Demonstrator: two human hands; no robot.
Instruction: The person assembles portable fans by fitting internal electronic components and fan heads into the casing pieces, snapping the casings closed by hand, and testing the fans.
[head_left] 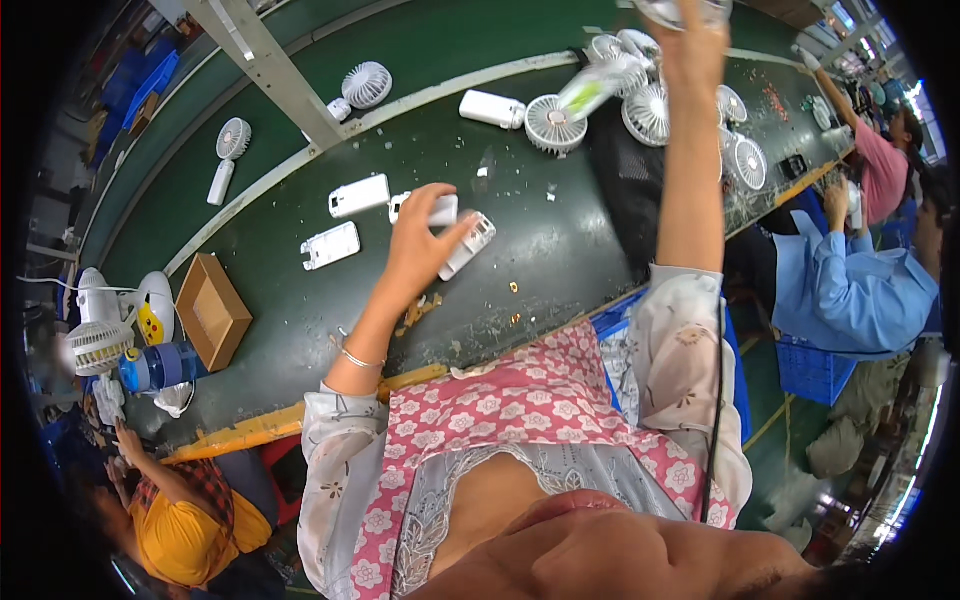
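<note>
My left hand [425, 228] reaches over the green bench, its thumb and fingers spread apart. Under its fingers lies a white plastic casing [441, 211], and a second white casing [478, 240] slants beside the thumb. Whether the fingertips press on either one is hard to see. Two more white casings, an upper one [359, 196] and a lower one [332, 246], lie to the left. Stretched far out at the top right, my right hand [697, 45] is closed on a round white fan [660, 10], partly cut off by the picture's edge.
White handheld fans [646, 112] cluster at the far right, near a black mesh cloth [625, 185]. A white handle [491, 110] lies beside another fan [555, 125]. At left are a cardboard tray [213, 312], a blue bottle [160, 367] and more fans. Co-workers sit on both sides.
</note>
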